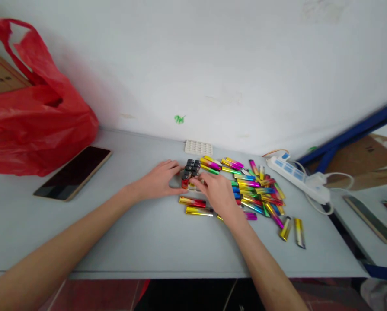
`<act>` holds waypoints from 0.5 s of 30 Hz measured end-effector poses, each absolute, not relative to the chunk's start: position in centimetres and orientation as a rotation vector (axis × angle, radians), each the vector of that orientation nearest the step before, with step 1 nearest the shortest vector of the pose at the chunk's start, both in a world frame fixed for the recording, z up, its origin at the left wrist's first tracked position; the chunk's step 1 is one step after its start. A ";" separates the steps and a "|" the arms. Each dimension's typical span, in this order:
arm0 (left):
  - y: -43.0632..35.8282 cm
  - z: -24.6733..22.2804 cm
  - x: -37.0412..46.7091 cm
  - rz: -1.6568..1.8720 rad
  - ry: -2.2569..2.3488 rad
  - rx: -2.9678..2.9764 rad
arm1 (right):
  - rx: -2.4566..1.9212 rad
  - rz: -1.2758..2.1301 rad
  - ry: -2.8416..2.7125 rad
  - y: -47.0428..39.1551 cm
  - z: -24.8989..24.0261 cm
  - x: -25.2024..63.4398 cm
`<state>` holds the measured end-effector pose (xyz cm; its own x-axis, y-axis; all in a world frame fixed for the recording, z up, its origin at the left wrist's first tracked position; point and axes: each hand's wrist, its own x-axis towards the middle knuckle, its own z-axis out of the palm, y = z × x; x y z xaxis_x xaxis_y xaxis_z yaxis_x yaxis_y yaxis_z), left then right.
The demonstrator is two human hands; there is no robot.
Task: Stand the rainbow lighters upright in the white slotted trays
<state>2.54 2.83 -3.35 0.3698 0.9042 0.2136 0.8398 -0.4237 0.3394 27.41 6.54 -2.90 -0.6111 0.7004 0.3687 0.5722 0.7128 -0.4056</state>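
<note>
left hand (159, 180) – right hand (216, 192) | both touching upright lighters (190, 172) | table (141, 233)

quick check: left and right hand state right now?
Left hand: fingers curled against the upright cluster of lighters; a closed grip cannot be told.
Right hand: fingertips at the same cluster; whether it grips one cannot be told.

Shiny metallic lighters (258, 194) in yellow, pink, red, green and blue gradients lie right of the black-capped lighter cluster (191, 172). Far left of the cluster sit a glossy black phone (73, 172) and a red plastic bag (34, 116); right, a white-and-blue power strip (293, 175).
</note>
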 end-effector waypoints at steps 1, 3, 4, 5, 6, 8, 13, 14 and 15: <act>2.9 -3.4 2.5 0.554 1.575 2.451 | -0.998 0.333 -2.409 6.5 -2.6 27.4; 2.9 -3.4 2.5 0.549 1.580 2.446 | -0.981 0.383 -2.359 6.4 -1.8 28.5; 3.0 -3.4 2.4 0.543 1.586 2.443 | -0.950 0.413 -2.308 6.2 -1.4 29.5; 3.0 -3.4 2.4 0.535 1.593 2.439 | -0.918 0.437 -2.251 6.0 -0.9 30.8; 3.0 -3.4 2.4 0.527 1.600 2.435 | -0.900 0.420 -2.183 5.7 -0.4 32.4; 3.1 -3.4 2.3 0.511 1.609 2.429 | -0.930 0.353 -2.081 4.6 0.4 35.9; 3.1 -3.4 2.3 0.496 1.622 2.416 | -1.052 0.318 -2.155 0.2 -0.5 42.4; 3.1 -3.4 2.3 0.496 1.626 2.413 | -1.055 0.314 -2.189 -0.7 -1.3 42.9; 3.1 -3.3 2.3 0.496 1.627 2.410 | -1.050 0.296 -2.213 -1.6 -2.2 43.2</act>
<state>2.33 3.10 -3.35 0.3409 0.9251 0.1675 0.8611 -0.3788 0.3391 43.18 -1.59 -2.23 -0.4584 0.7546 0.4695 0.6047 0.6520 -0.4574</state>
